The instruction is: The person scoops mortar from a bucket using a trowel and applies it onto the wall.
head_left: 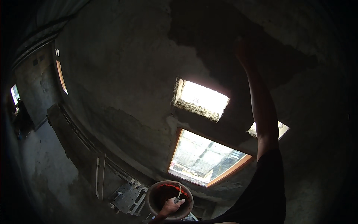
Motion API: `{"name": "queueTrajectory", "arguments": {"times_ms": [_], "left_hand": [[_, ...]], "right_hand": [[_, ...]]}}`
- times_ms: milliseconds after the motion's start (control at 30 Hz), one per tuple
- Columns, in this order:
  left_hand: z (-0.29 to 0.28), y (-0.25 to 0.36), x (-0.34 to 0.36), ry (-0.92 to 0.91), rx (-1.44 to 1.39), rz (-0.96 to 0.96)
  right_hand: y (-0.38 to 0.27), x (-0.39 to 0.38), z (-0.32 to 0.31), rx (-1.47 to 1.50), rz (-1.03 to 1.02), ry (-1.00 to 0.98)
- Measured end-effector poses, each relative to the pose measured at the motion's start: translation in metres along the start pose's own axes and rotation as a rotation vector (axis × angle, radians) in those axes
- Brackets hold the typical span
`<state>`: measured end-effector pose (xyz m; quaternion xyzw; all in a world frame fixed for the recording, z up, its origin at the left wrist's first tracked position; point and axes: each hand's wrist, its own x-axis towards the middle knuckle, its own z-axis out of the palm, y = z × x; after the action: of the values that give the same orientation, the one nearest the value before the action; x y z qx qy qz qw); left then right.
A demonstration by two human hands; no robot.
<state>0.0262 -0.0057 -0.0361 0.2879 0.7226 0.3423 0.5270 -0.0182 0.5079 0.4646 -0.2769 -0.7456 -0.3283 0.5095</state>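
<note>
Low in the head view, my left hand (172,206) is closed around the short dark handle of a tool (180,191). A pale, curved shank rises from the handle; its far end is hard to make out. The hand is over the mouth of a round bucket (150,199), whose inside looks dark with an orange-red streak along the far side. My right arm stretches high up the grey wall (138,71). My right hand (242,48) is at a dark, damp-looking patch (220,31). Deep shadow hides its fingers and anything in them.
A bright rectangular opening with rough edges (201,98) is left of my right arm, above an orange-framed window (209,156). Another small opening (283,130) lies partly behind the arm. Boards (97,175) and a pale slatted stand (128,196) are left of the bucket.
</note>
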Motion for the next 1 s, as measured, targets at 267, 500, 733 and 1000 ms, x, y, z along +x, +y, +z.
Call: {"name": "queueTrajectory", "arguments": {"times_ms": [267, 500, 733, 1000], "left_hand": [[0.001, 0.001, -0.006, -0.012, -0.067, 0.062], [-0.001, 0.011, -0.012, 0.071, -0.18, 0.212], [-0.005, 0.012, -0.01, 0.088, -0.183, 0.216], [-0.004, 0.015, -0.015, 0.063, -0.142, 0.216]], "right_hand": [[-0.033, -0.013, -0.01, 0.01, -0.082, 0.295], [-0.116, 0.067, 0.017, 0.052, 0.002, -0.185], [-0.08, 0.074, 0.076, -0.236, -0.077, -0.12], [-0.024, 0.088, 0.058, -0.463, -0.329, -0.146]]}}
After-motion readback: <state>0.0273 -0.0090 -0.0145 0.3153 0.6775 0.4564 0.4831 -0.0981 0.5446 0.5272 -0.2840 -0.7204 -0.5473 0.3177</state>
